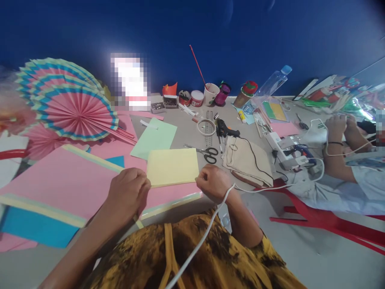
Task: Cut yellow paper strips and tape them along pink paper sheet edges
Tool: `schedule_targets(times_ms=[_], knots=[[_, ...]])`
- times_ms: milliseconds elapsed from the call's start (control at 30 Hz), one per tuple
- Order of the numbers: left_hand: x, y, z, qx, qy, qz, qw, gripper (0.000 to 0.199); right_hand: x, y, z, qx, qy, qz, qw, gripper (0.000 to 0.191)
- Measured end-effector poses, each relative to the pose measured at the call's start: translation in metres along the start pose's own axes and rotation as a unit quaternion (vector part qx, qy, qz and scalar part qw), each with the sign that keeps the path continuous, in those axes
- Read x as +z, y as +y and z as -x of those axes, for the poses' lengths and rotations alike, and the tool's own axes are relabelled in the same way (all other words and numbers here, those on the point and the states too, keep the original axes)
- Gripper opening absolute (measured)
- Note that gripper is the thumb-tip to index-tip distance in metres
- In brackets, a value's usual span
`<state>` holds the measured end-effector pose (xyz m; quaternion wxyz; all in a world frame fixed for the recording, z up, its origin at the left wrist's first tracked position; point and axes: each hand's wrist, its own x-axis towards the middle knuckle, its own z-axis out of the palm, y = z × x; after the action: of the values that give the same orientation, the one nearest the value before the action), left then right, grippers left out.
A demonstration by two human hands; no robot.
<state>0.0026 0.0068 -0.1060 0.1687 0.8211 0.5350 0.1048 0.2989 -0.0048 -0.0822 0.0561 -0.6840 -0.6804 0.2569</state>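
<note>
A pale yellow sheet of paper [173, 166] lies in front of me, held at its two near corners. My left hand [130, 188] is closed on the left corner, and my right hand [213, 182] pinches the right one. Beneath the near edge is pink paper [171, 196] with yellow and green strips along its border. A light green sheet [155, 138] lies just beyond the yellow one. Black-handled scissors [207, 154] rest close to the yellow sheet's far right corner. To the left, a large pink sheet [66, 180] overlaps blue paper [39, 226].
Folded paper fans [80, 112] stand at the left. Along the wall are a paper cup [211, 94], small tins and a plastic bottle [275, 82]. A glue gun [227, 129] and folded cloth [248, 160] sit to the right. A white cable [207, 228] crosses my right wrist. A co-worker's hands [343, 124] are far right.
</note>
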Motion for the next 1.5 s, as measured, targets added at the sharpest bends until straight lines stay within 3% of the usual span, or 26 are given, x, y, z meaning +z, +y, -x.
schedule_targets(times_ms=[267, 533, 800, 1067, 1200, 1267, 1333, 1400, 1500], knots=[[-0.014, 0.016, -0.005, -0.016, -0.046, -0.044, 0.998, 0.034, -0.003, -0.006, -0.004, 0.023, -0.020, 0.046, 0.998, 0.013], [-0.025, 0.022, -0.009, -0.015, -0.094, -0.051, 0.994, 0.048, -0.007, -0.013, -0.008, 0.051, -0.039, 0.080, 0.995, 0.012], [-0.020, 0.018, -0.012, 0.007, -0.083, -0.123, 0.989, 0.034, -0.008, -0.013, -0.009, 0.043, -0.038, 0.071, 0.996, 0.010], [-0.027, 0.020, -0.015, 0.002, -0.105, -0.124, 0.987, 0.032, -0.004, -0.008, -0.009, 0.042, -0.024, 0.061, 0.997, 0.009], [-0.020, 0.028, -0.005, -0.009, -0.034, -0.182, 0.983, 0.018, -0.003, -0.007, -0.009, 0.041, -0.024, 0.058, 0.997, 0.010], [-0.010, 0.035, 0.001, 0.026, 0.008, -0.190, 0.981, 0.014, -0.003, -0.006, -0.009, 0.034, -0.025, 0.056, 0.998, 0.010], [0.001, 0.045, 0.005, 0.113, 0.028, -0.148, 0.982, 0.018, -0.002, -0.005, -0.009, 0.027, -0.020, 0.056, 0.998, 0.010], [0.014, 0.056, 0.007, 0.203, 0.066, -0.106, 0.971, 0.024, 0.000, -0.003, -0.009, 0.020, -0.009, 0.055, 0.998, 0.010], [0.033, 0.069, 0.006, 0.278, 0.118, -0.089, 0.949, 0.034, 0.005, 0.000, -0.009, 0.009, 0.003, 0.048, 0.999, 0.013]])
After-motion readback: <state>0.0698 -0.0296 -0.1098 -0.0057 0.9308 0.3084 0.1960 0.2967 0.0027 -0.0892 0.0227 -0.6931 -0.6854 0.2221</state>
